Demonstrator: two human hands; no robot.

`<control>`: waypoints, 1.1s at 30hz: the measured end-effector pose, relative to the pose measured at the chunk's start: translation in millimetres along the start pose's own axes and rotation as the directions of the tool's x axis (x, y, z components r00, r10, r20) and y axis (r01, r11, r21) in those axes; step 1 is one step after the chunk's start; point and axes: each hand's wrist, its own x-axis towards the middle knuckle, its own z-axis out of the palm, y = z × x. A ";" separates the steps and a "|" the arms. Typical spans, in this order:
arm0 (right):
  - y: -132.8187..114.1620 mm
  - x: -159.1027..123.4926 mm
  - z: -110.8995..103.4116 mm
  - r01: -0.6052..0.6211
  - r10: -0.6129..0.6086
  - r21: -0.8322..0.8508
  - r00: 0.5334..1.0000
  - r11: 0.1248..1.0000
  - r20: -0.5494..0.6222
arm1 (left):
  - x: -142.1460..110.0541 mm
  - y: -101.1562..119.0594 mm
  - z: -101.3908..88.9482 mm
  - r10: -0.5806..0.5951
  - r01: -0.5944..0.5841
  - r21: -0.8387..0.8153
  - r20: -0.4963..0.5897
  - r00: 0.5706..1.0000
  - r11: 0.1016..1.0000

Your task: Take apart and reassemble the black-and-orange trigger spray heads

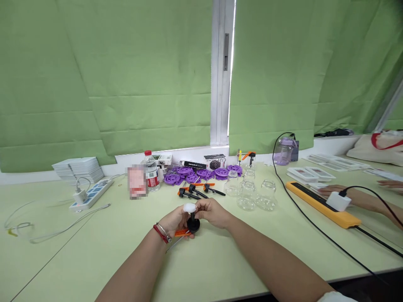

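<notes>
Between my hands, just above the table, is a black crank part [193, 225] with a round base, an upright shaft and an orange handle [181, 232]. A white round piece [189, 207] sits at the top of its shaft. My left hand [176, 220] is closed around the crank part from the left and below. My right hand [211, 212] pinches at the white piece and shaft from the right; its exact contact is partly hidden. A thin metal rod [174, 244] sticks out below my left hand. Several similar black crank parts [197, 191] with orange handles lie beyond.
Several clear glass jars [247, 197] stand right of centre, with purple wheel-like pieces [189, 174] behind. A water bottle [153, 172] and white power strip [92, 195] are left. A yellow power strip [323, 204], black cable [307, 218] and another person's arm [355, 197] are right.
</notes>
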 end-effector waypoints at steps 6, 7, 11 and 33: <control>-2.5 -1.5 -0.4 -0.008 0.008 -0.007 1.000 1.000 0.010 | 0.2 -0.2 -0.6 0.007 -0.007 -0.004 0.002 1.000 1.000; -2.8 -1.7 -0.5 -0.005 0.005 -0.016 1.000 1.000 0.005 | 0.4 -0.3 -0.9 0.006 -0.006 -0.002 0.003 1.000 1.000; -2.8 -1.9 -0.7 0.009 -0.009 -0.047 1.000 0.999 -0.015 | 0.5 -0.3 -1.6 -0.004 0.004 0.000 0.009 1.000 1.000; -1.6 -2.5 1.1 -0.005 0.004 -0.025 1.000 1.000 -0.028 | -0.9 1.6 0.7 0.012 -0.012 0.021 0.005 1.000 1.000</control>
